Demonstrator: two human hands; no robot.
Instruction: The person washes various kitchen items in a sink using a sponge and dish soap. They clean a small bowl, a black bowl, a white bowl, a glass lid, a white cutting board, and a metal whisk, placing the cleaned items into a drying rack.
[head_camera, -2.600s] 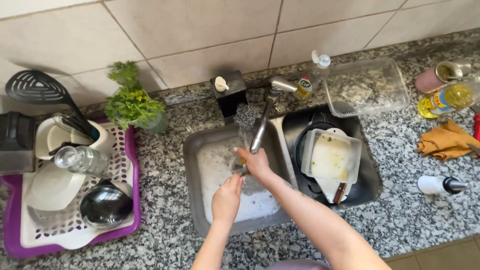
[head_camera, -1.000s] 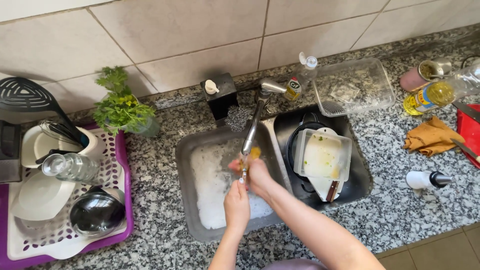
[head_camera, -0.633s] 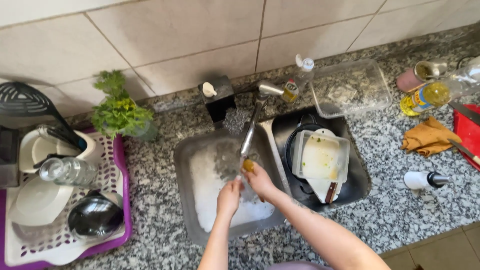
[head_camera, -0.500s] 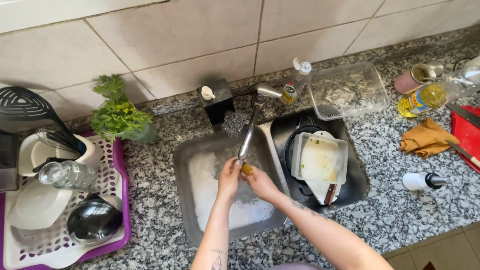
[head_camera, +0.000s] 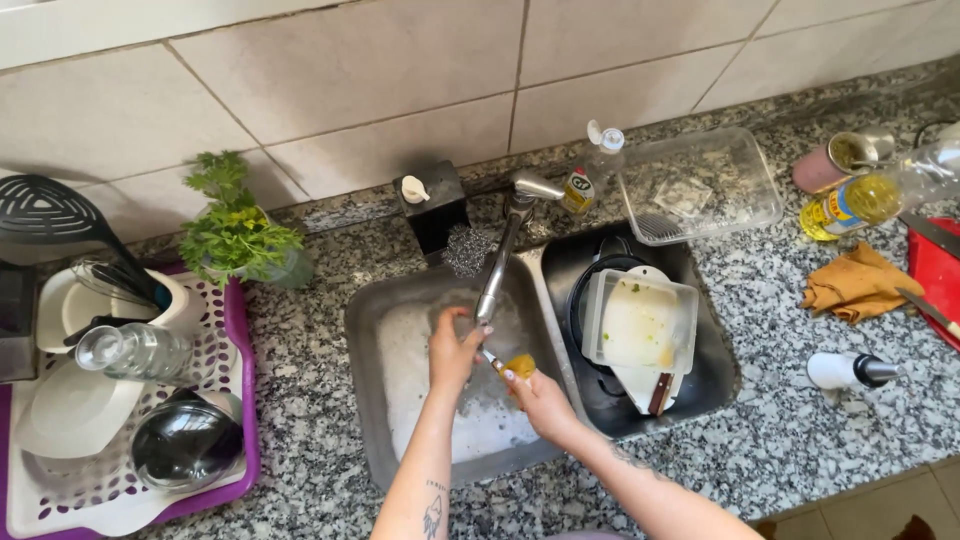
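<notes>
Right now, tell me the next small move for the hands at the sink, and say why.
Probably keep rubbing the yellow sponge along the small utensil, then bring it under the tap. The left hand holds the utensil over the foamy left basin, the right hand presses the sponge to it, and both sit just below the spout. What kind of utensil it is cannot be told.

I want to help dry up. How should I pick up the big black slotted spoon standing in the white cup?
Hold the slotted spoon by its thin black handle, just under the wide head, and lift straight up. It stands head-up in the white holder on the purple drying rack, leaning left. Come from the front right; a whisk crowds the holder, so wrap your fingers above it.
</notes>
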